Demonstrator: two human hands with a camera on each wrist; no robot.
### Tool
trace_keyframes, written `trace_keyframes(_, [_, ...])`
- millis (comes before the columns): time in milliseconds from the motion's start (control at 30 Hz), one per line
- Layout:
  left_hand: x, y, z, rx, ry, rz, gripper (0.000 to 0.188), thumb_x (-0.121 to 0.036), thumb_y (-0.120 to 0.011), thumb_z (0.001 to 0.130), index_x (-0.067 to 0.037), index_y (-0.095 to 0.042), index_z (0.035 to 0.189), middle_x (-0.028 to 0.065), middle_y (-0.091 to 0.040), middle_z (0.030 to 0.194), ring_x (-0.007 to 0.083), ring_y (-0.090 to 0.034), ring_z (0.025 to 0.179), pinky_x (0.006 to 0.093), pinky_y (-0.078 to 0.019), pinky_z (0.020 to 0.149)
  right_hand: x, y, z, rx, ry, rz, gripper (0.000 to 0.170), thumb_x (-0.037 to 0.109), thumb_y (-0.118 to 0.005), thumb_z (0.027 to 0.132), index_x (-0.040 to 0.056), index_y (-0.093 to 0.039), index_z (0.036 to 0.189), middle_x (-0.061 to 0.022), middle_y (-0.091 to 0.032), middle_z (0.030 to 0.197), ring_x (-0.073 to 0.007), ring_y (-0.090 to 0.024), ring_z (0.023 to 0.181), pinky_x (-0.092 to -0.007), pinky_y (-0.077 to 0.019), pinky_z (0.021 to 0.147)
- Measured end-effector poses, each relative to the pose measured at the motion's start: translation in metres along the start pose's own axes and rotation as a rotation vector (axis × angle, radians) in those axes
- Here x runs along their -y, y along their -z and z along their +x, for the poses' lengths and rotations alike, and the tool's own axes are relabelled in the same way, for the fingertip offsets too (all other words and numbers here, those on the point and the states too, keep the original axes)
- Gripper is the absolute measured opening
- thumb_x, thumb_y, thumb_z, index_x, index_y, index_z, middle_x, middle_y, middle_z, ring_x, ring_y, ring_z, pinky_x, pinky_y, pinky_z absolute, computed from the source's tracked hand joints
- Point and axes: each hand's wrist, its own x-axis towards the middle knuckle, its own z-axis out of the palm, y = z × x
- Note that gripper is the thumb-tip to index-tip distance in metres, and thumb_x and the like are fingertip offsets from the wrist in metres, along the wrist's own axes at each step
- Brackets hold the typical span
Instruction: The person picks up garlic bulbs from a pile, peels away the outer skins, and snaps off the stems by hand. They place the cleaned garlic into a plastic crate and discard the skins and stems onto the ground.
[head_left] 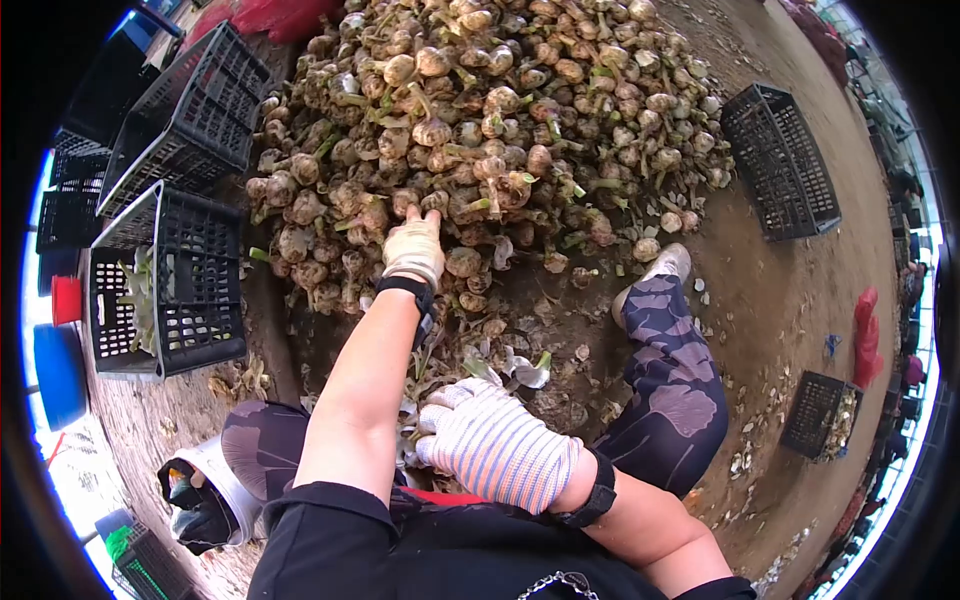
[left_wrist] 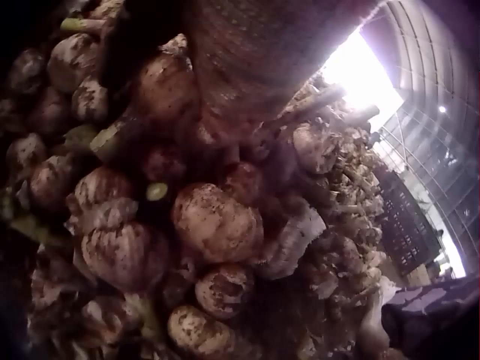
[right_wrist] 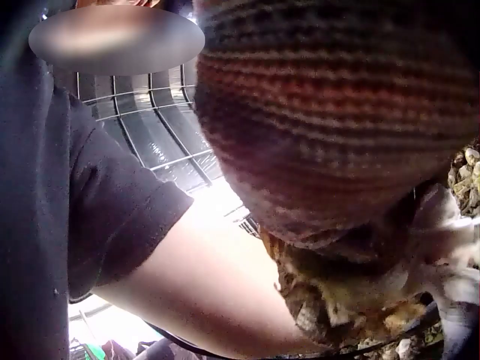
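Observation:
A large heap of garlic bulbs [head_left: 430, 130] with cut stems lies before the person. At its near edge, the gloved left hand [head_left: 413, 247] reaches in with extended fingers touching bulbs. The left wrist view shows that glove [left_wrist: 247, 60] in shadow, above soil-marked bulbs [left_wrist: 217, 223]; its fingertips are hard to make out. Close to the body, the right hand [head_left: 500, 445] in a striped glove has bent fingers. In the right wrist view, brownish husk-like matter [right_wrist: 315, 300] lies beneath this glove [right_wrist: 337, 120]; whether the fingers hold anything is hidden.
Black crates [head_left: 200, 285] stand left of the heap, and another crate [head_left: 780, 160] is to its right. A white bucket [head_left: 225, 480] is beside the left thigh. Loose peels [head_left: 525, 372] lie between the legs. Farther right are a smaller crate [head_left: 820, 415] and a red bag [head_left: 867, 338].

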Motion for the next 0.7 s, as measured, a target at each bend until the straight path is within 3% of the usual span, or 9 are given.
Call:
trace_keyframes(100, [0.017, -0.006, -0.014, 0.073, -0.059, -0.031, 0.053, -0.009, -0.068, 0.069, -0.013, -0.048, 0.118, 0.0199, -0.042, 0.132, 0.038, -0.056, 0.105, 0.0443, -0.0489, 0.086, 0.0, -0.005, -0.002, -0.081, 0.043, 0.045, 0.022, 0.017, -0.058, 0.075, 0.0063, -0.062, 0.094, -0.0131, -0.059, 0.086, -0.0306, -0.057, 0.086, -0.0397, -0.0444, 0.077])
trace_keyframes(133, [0.026, -0.005, -0.024, 0.031, -0.024, -0.217, 0.054, -0.008, -0.068, 0.069, -0.011, -0.048, 0.119, 0.0213, -0.047, 0.125, 0.0338, -0.057, 0.103, 0.0414, -0.0494, 0.085, 0.001, -0.005, -0.003, -0.132, 0.066, 0.08, 0.024, 0.018, -0.06, 0.074, 0.0063, -0.061, 0.094, -0.0136, -0.059, 0.085, -0.031, -0.057, 0.086, -0.0395, -0.0443, 0.078])
trace_keyframes(200, [0.062, -0.034, -0.02, 0.069, 0.084, -0.875, 0.06, -0.007, -0.068, 0.069, -0.008, -0.043, 0.124, 0.0171, -0.052, 0.118, 0.028, -0.058, 0.101, 0.0364, -0.0498, 0.083, 0.002, 0.0, -0.003, -0.2, 0.105, 0.084, 0.027, 0.021, -0.063, 0.073, 0.006, -0.06, 0.096, -0.0162, -0.059, 0.083, -0.0326, -0.058, 0.084, -0.0412, -0.0453, 0.077])
trace_keyframes(267, [0.06, 0.006, -0.065, 0.063, 0.048, -1.52, 0.067, -0.004, -0.066, 0.069, -0.005, -0.038, 0.129, 0.0123, -0.056, 0.111, 0.0223, -0.059, 0.098, 0.032, -0.0498, 0.082, 0.006, 0.004, 0.002, -0.158, -0.16, 0.327, 0.038, 0.027, -0.064, 0.079, 0.005, -0.056, 0.109, -0.0162, -0.06, 0.092, -0.0361, -0.058, 0.09, -0.0426, -0.0456, 0.08])
trace_keyframes(333, [0.046, 0.061, -0.116, 0.166, -0.047, -2.032, 0.072, -0.003, -0.066, 0.069, -0.005, -0.033, 0.132, 0.009, -0.055, 0.11, 0.0199, -0.058, 0.096, 0.0312, -0.0488, 0.086, -0.005, -0.015, 0.005, -0.381, -0.3, 0.683, 0.03, 0.028, -0.059, 0.088, 0.0038, -0.056, 0.107, -0.0124, -0.062, 0.09, -0.0239, -0.062, 0.085, -0.0325, -0.0473, 0.078])
trace_keyframes(400, [0.043, 0.077, -0.139, 0.209, -0.311, -2.194, 0.076, -0.003, -0.07, 0.068, -0.005, -0.033, 0.133, 0.0093, -0.055, 0.108, 0.0197, -0.058, 0.095, 0.0325, -0.0473, 0.09, -0.009, -0.023, 0.006, -0.539, -0.276, 1.465, 0.036, 0.04, -0.054, 0.092, 0.0053, -0.057, 0.099, -0.0052, -0.06, 0.085, -0.0148, -0.058, 0.078, -0.0291, -0.046, 0.074])
trace_keyframes(467, [0.021, 0.103, -0.176, 0.082, -0.287, -2.125, 0.084, -0.002, -0.079, 0.061, -0.007, -0.033, 0.132, 0.0073, -0.051, 0.115, 0.0189, -0.054, 0.102, 0.0326, -0.045, 0.093, -0.001, -0.007, 0.006, -0.518, -0.385, 1.815, 0.05, 0.06, -0.045, 0.089, 0.0109, -0.053, 0.084, 0.0033, -0.047, 0.071, -0.0086, -0.043, 0.062, -0.0255, -0.0392, 0.063])
trace_keyframes(533, [0.01, 0.113, -0.204, -0.073, -0.343, -1.857, 0.083, 0.001, -0.081, 0.058, -0.008, -0.035, 0.127, 0.0076, -0.048, 0.12, 0.0185, -0.051, 0.107, 0.0322, -0.0437, 0.094, -0.003, -0.002, 0.001, -0.489, -0.312, 1.851, 0.05, 0.057, -0.051, 0.088, 0.0089, -0.06, 0.097, 0.0032, -0.058, 0.078, -0.0058, -0.05, 0.064, -0.0229, -0.0407, 0.058])
trace_keyframes(700, [0.006, 0.104, -0.223, -0.372, -0.52, -1.409, 0.073, 0.001, -0.081, 0.057, -0.012, -0.038, 0.115, 0.0113, -0.048, 0.118, 0.0207, -0.053, 0.105, 0.033, -0.0443, 0.09, 0.011, 0.009, -0.008, -0.487, -0.378, 1.586, 0.041, 0.048, -0.054, 0.09, 0.0093, -0.065, 0.095, 0.0087, -0.056, 0.075, -0.0009, -0.045, 0.064, -0.0192, -0.0363, 0.055])
